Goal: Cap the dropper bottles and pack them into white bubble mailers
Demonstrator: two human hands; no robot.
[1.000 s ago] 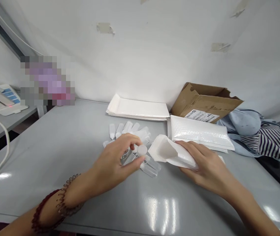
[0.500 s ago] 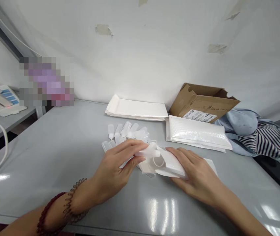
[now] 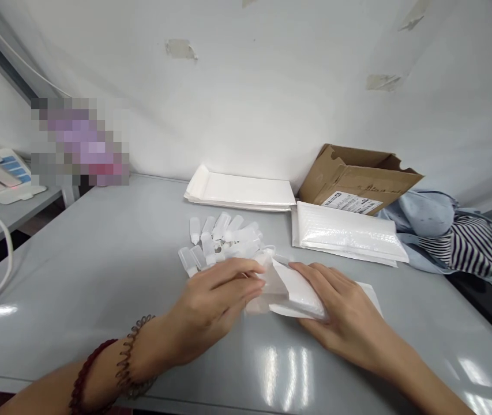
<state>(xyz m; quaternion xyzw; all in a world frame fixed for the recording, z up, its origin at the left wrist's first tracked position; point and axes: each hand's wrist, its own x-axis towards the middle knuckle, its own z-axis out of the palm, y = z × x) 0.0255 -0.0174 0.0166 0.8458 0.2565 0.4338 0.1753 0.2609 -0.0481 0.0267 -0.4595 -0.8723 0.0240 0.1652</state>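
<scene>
My right hand (image 3: 336,300) is closed round a white bubble mailer (image 3: 300,291), whose mouth points left and gapes. Right at that mouth, my left hand (image 3: 220,302) has its fingers stretched out and slightly curled, with no bottle visible in them. The mailer's pale flap reaches toward the left fingertips; whether they touch it I cannot tell. Behind the left hand lies a loose pile of small translucent plastic squeeze bottles (image 3: 207,248), partly covered by the fingers. What is inside the mailer is hidden.
White bubble mailers (image 3: 241,190) lie flat by the wall, with more mailers (image 3: 349,227) at the right. Behind those stands an open cardboard box (image 3: 371,181). Blue and striped cloth (image 3: 453,236) lies at the right edge. A white cable (image 3: 3,248) hangs on the left.
A translucent bottle was in my left fingers at the mailer's mouth; it is now out of sight. The left fingers have loosened, while my right hand keeps its hold on the mailer.
</scene>
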